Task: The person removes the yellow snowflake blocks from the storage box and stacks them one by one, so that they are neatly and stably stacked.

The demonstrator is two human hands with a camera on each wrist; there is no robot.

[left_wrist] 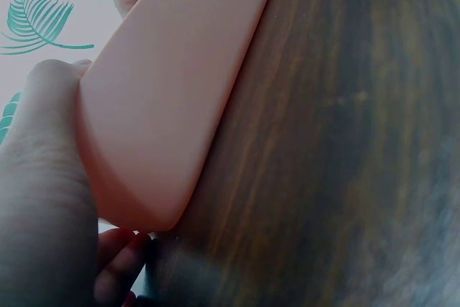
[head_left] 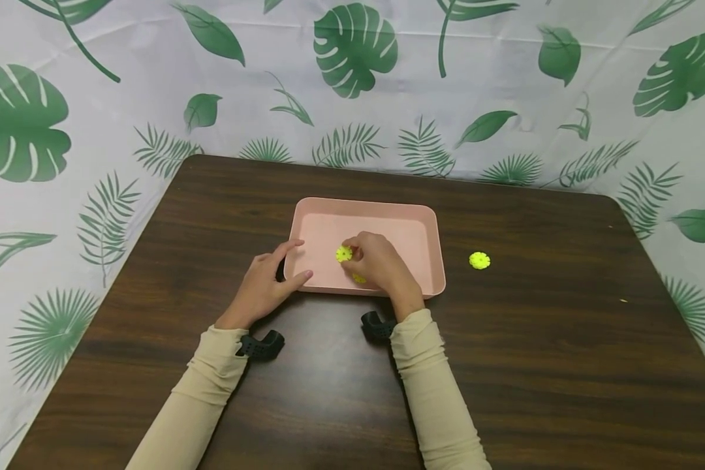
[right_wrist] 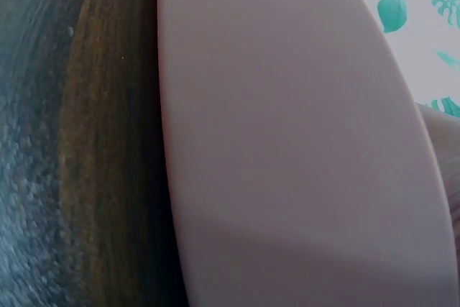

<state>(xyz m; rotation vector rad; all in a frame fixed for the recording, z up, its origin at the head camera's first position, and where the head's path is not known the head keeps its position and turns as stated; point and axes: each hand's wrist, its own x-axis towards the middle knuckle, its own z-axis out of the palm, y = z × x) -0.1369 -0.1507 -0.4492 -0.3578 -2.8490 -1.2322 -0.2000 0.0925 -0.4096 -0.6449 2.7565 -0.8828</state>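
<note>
A shallow pink tray (head_left: 305,254) sits on the table. My left hand (head_left: 261,287) holds its near left corner, with thumb and index finger reaching over the rim; the left wrist view shows the thumb (left_wrist: 54,98) at the rim and curled fingertips (left_wrist: 118,264) by the corner's outer wall. Above the tray floor, my right hand (head_left: 380,262) pinches a yellow notched plastic disc (head_left: 343,254) between thumb and fingers. Another yellow piece (head_left: 359,279) lies below that hand, partly hidden. The right wrist view shows mainly the tray's outer wall (right_wrist: 287,120), with the fingers hidden.
On the dark wooden table (head_left: 534,365), a yellow notched piece (head_left: 479,260) lies right of the tray. A tiny yellowish scrap (head_left: 623,301) lies farther right. Behind the table hangs a white leaf-print cloth (head_left: 388,111). Black bands (head_left: 262,345) are on both wrists.
</note>
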